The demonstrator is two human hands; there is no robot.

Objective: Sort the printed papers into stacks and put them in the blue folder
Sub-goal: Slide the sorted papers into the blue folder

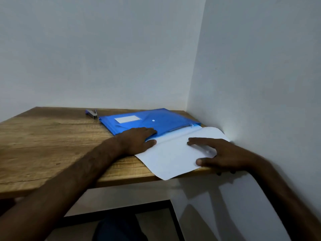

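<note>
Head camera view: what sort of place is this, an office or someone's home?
Probably a small office or study corner, though I can't tell which: a wooden table stands against plain white walls, bearing a blue folder, white papers and a stapler.

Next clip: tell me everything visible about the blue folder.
The blue folder is a glossy translucent plastic envelope with a white label patch and a white snap button. It lies flat on the wooden table near the wall corner. The left hand rests on its near edge; white papers meet its near right end, whether tucked inside is unclear. A stapler sits by its far left corner.
</note>
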